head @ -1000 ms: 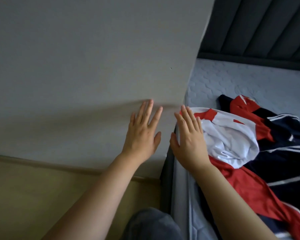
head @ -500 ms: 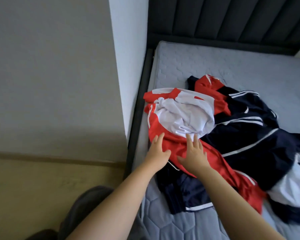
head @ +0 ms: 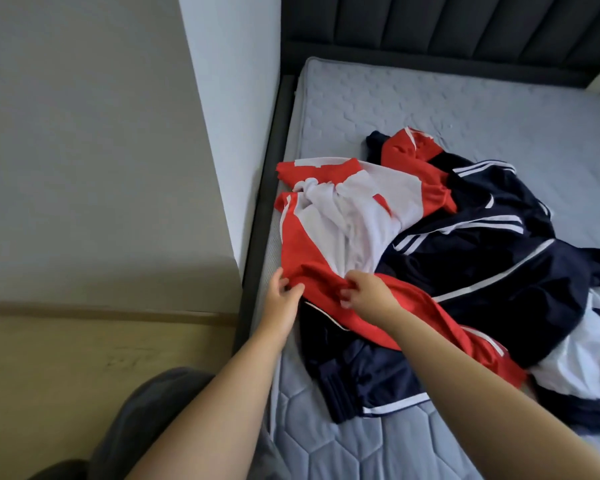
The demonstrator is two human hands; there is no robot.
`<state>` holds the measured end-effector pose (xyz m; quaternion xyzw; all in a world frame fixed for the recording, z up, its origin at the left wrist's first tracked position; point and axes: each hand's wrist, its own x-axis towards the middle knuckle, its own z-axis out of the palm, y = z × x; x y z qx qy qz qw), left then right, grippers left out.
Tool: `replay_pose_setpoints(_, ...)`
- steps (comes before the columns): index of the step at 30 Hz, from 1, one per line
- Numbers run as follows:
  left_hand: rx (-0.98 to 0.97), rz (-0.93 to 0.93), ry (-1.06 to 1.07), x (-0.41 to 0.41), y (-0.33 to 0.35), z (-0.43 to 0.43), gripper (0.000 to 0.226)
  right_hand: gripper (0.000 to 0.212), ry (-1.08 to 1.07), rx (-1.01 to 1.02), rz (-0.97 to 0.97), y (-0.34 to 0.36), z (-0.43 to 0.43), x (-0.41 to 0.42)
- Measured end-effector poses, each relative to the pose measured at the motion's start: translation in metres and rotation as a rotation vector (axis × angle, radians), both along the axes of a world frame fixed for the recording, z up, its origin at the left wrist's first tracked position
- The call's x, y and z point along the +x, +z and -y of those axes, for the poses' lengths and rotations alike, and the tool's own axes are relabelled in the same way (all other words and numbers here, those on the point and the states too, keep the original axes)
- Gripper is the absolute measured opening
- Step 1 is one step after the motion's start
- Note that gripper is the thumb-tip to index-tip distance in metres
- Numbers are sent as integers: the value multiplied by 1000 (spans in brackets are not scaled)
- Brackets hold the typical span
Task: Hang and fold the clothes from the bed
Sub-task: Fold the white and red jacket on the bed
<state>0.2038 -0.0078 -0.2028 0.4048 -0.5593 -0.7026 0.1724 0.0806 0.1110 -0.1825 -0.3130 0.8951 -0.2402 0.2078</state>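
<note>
jersey (head: 329,237), long axis far-left to near-right — left hand (head: 280,301), right hand (head: 369,293), grip tight on it

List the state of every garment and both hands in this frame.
left hand: pinches the shirt's red edge
right hand: grips the shirt's red fabric
red-and-white shirt: crumpled, on top of the pile, held by both hands
navy jacket: crumpled, unfolded
navy shorts: bunched, partly under the shirt
mattress: uncovered, clothes piled on it
</note>
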Motion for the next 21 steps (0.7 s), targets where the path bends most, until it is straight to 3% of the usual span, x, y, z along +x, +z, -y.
replay_pose_setpoints(5,250,-127,115,3,-2,8,83,28,284,85,252,-2,-17,46)
replay_pose_setpoints(8,188,-77,68,7,-2,10,70,26,396,138,275,-1,-30,60)
replay_pose_setpoints(10,103,-28,-19,8,1,9,46,21,278,87,134,4,-32,65)
replay_pose_setpoints(13,55,4,-148,13,10,4,41,14,-127,-294,-116,17,-30,65)
replay_pose_setpoints(16,107,14,-293,21,17,2,42,58,-434,-459,-202,28,-22,45)
replay_pose_setpoints(18,94,65,-411,25,21,-2,38,89,-547,-342,-131,31,-14,31)
replay_pose_setpoints(21,63,190,-616,33,27,-9,26,105,-562,-252,-9,26,-8,21)
